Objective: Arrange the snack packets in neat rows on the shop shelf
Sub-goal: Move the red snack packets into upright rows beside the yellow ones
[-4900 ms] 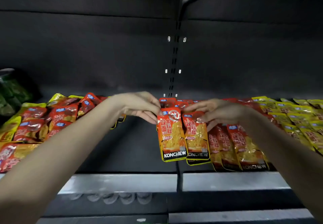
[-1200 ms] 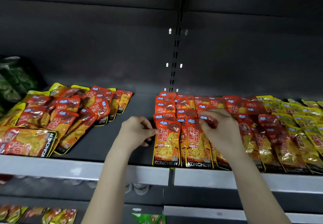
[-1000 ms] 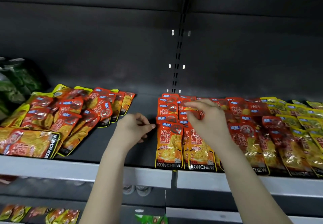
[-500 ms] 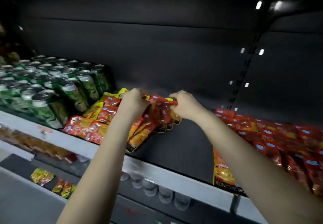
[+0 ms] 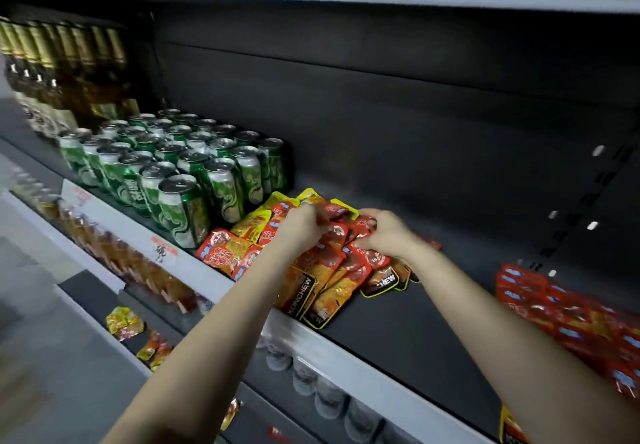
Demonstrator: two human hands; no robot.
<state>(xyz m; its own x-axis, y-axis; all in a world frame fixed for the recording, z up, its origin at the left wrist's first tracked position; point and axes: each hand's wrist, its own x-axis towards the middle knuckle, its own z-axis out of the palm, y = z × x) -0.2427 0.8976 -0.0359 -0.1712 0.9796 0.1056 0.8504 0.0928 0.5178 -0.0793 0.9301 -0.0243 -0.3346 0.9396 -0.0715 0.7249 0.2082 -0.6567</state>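
A loose pile of red and yellow snack packets (image 5: 322, 270) lies on the dark shelf (image 5: 398, 319), just right of the green cans. My left hand (image 5: 304, 223) is closed on packets at the pile's back left. My right hand (image 5: 384, 234) is closed on red packets at its right side. Both hands press down into the same pile. Rows of red packets (image 5: 568, 308) lie flat at the far right of the shelf, blurred. A bare stretch of shelf separates them from the pile.
Green drink cans (image 5: 180, 170) stand packed tightly left of the pile, with tall bottles (image 5: 65, 73) behind them. The grey shelf lip (image 5: 346, 350) runs diagonally below my arms. Lower shelves hold more packets (image 5: 124, 322) and clear cups (image 5: 304, 374).
My view and both hands have swung left from the tidy right-hand rows to the loose pile by the cans. In the last half second both hands settled lower onto the packets.
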